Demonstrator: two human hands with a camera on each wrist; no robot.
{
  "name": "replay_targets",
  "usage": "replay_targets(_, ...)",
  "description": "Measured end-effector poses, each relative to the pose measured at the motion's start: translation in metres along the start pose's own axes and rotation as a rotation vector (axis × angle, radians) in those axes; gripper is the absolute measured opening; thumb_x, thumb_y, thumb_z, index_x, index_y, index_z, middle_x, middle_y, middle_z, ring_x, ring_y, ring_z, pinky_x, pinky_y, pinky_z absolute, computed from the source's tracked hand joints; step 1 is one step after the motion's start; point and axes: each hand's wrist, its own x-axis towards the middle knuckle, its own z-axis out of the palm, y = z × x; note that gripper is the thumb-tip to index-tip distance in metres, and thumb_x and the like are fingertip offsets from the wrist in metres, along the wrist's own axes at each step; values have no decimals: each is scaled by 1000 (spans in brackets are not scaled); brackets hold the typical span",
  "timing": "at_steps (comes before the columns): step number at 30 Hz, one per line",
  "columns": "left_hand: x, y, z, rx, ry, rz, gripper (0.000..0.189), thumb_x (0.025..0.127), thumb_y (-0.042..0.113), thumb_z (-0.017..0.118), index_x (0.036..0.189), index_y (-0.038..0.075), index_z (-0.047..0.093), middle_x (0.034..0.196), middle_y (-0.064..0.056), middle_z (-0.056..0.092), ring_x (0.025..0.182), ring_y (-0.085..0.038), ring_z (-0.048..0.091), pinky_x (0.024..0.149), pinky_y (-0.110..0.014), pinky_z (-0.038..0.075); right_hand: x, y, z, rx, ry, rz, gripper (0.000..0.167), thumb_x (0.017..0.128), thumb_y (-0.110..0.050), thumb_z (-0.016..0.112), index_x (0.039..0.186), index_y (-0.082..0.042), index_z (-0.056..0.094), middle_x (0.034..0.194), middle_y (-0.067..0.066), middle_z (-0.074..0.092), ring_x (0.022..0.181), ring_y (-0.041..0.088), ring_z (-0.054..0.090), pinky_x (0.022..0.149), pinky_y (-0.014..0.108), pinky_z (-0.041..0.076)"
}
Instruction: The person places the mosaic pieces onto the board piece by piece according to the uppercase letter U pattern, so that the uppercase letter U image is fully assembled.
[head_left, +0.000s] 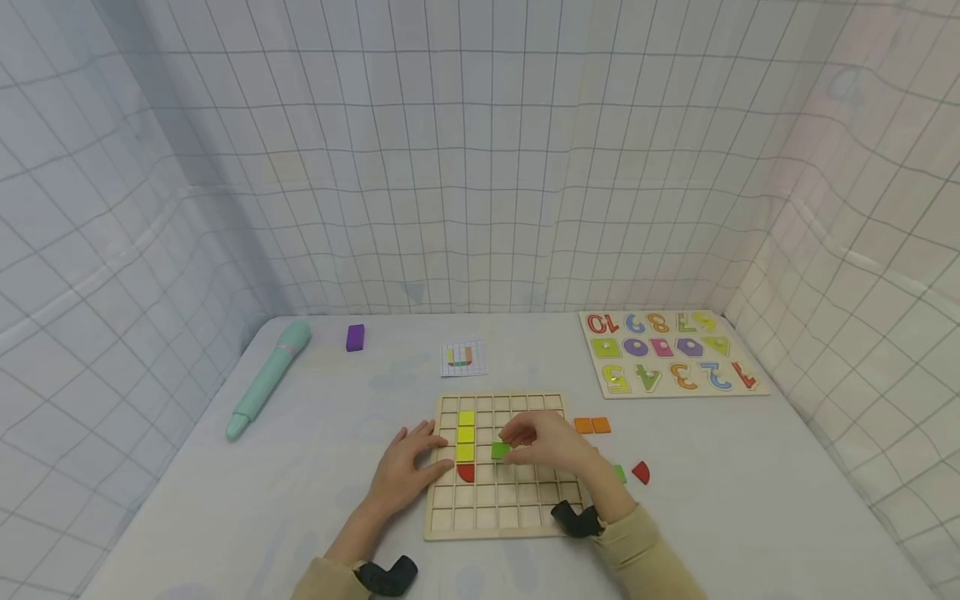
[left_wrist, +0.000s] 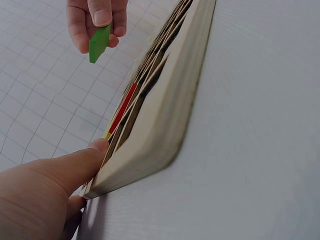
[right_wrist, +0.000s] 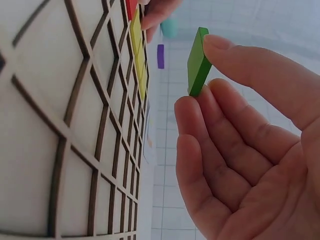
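My right hand (head_left: 551,442) pinches a green square tile (right_wrist: 198,62) between thumb and fingertips, over the middle of a wooden grid board (head_left: 506,532). The tile is tilted on edge and above the grid in the right wrist view. On the board's left side, several yellow square tiles (head_left: 466,434) form a column, with a red quarter-circle tile (head_left: 466,472) at its near end. My left hand (head_left: 405,467) rests at the board's left edge, its thumb (left_wrist: 75,167) on the rim and the fingers spread.
Right of the board lie orange squares (head_left: 592,426), another green tile (head_left: 619,473) partly behind my wrist, and a red quarter-circle (head_left: 641,472). A pattern card (head_left: 480,348), number puzzle (head_left: 675,354), purple block (head_left: 356,337) and mint-green umbrella-like object (head_left: 270,379) lie farther back.
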Motion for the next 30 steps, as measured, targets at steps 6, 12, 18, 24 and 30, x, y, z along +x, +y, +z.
replay_targets(6, 1, -1, 0, 15, -4, -10, 33, 80, 35, 73, 102, 10, 68, 132, -17, 53, 130, -31, 41, 113, -49, 18, 2, -9, 11, -43, -30, 23, 27, 76, -22, 79, 99, -12, 69, 91, -10, 65, 83, 8, 59, 75, 25, 51)
replay_targets(12, 1, -2, 1, 7, -1, -5, 32, 81, 34, 73, 102, 11, 68, 133, -17, 53, 130, -31, 42, 112, -49, 19, 4, -13, 22, -104, -54, 29, 26, 74, -22, 80, 96, -13, 69, 86, -11, 64, 78, 6, 58, 71, 22, 50)
replay_targets(18, 1, -2, 1, 7, 1, 0, 32, 80, 34, 73, 102, 11, 68, 132, -17, 53, 129, -31, 42, 112, -49, 19, 5, -10, 29, -103, -70, 59, 23, 75, -20, 79, 94, -14, 69, 83, -11, 63, 75, 5, 56, 69, 20, 50)
replay_targets(24, 0, -1, 1, 2, -6, -10, 33, 80, 35, 73, 102, 11, 68, 133, -17, 53, 130, -31, 41, 113, -49, 18, 5, -10, 31, -91, -80, 77, 21, 75, -18, 79, 93, -14, 69, 83, -11, 62, 75, 4, 55, 69, 20, 49)
replay_targets(30, 0, -1, 1, 7, -7, -15, 33, 81, 36, 73, 102, 11, 68, 133, -16, 53, 130, -31, 41, 113, -49, 18, 5, -9, 32, -106, -77, 70, 22, 75, -17, 79, 94, -14, 69, 82, -11, 61, 75, 4, 54, 69, 20, 49)
